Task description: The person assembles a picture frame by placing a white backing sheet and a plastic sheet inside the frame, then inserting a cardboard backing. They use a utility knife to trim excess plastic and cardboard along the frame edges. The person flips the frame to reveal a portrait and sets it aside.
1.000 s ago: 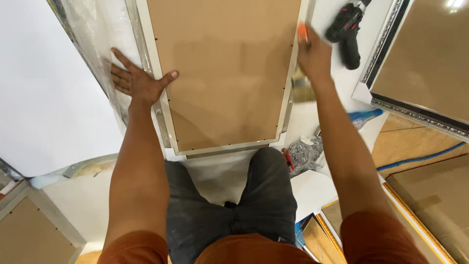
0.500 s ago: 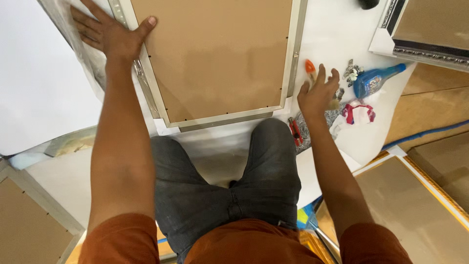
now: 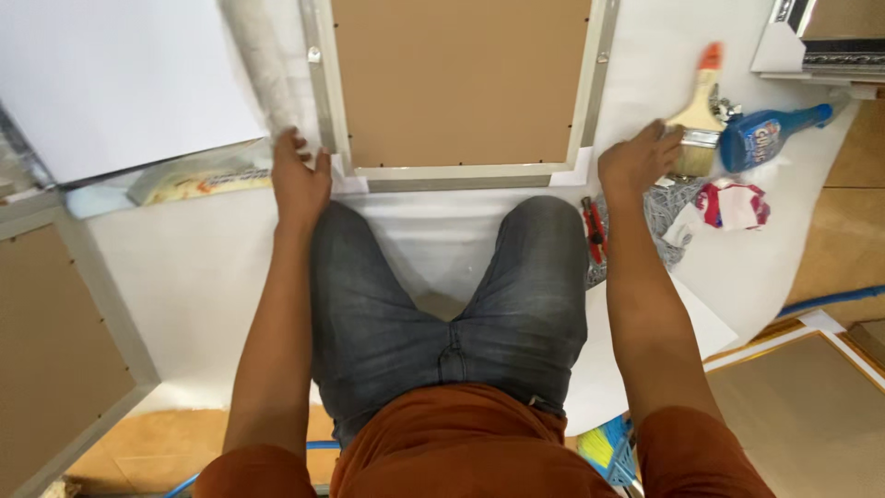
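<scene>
**Hand on the brush, frame lying face down**

The wooden-handled paintbrush with the orange tip (image 3: 698, 115) lies on the white sheet at the right, just past the frame's near right corner, and the right hand (image 3: 636, 161) lies over its metal band and bristle end, fingers curled on it; whether they grip it or only rest there, I cannot tell. The brush has not left the sheet. The left hand (image 3: 300, 180) lies flat and loose at the near left corner of the silver picture frame with the brown backing board (image 3: 461, 88), holding nothing.

By my reading the frame work is partly done: the board sits in the frame, small fastenings show along the side rails, and white paper corners (image 3: 573, 175) peek out under the near edge. No brushing shows on the board.

To the right lie a blue spray bottle (image 3: 770, 138), a crumpled red-and-white cloth (image 3: 728, 203) and a red-handled tool (image 3: 593, 226) beside the knee. A roll of clear wrap (image 3: 263, 65) runs along the left.

The frame's far end is cut off, the brush's bristles are covered by fingers, and the metal bits behind the brush are too small to name.
</scene>
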